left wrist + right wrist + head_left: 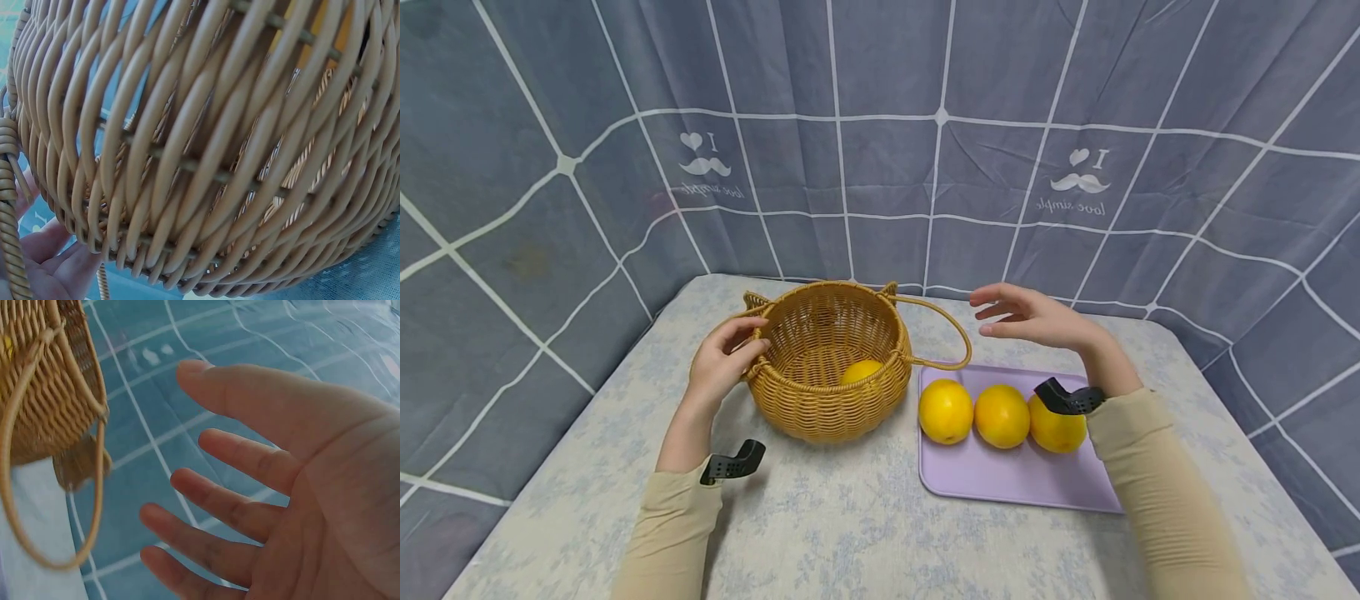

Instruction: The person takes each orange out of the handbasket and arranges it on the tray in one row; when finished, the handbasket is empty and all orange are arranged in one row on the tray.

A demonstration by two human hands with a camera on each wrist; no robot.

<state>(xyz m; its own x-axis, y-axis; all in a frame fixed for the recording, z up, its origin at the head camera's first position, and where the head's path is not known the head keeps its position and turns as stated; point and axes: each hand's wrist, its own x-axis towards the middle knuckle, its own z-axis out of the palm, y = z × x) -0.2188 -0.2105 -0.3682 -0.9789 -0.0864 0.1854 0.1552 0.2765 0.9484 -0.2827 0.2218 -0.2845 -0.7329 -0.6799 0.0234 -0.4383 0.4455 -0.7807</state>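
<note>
A round wicker basket [823, 421] stands left of centre, with one orange [861, 371] inside. My left hand [722, 358] grips the basket's left rim; in the left wrist view, its fingers [53, 250] show beside the woven wall [206, 156], partly hidden by it. A loop handle [958, 329] leans out from the basket's right side. To the right of that loop, my right hand [1026, 317] is raised above the table with nothing in it. Its spread, slightly bent fingers [231, 506] point toward the basket in the right wrist view.
A lilac tray [1015, 479] lies right of the basket, below my right forearm. Three oranges sit in a row on it: a left one [945, 412], a middle one [1002, 416] and a right one [1056, 427]. Behind the patterned tablecloth [820, 517] hangs a grey-blue gridded curtain [887, 167].
</note>
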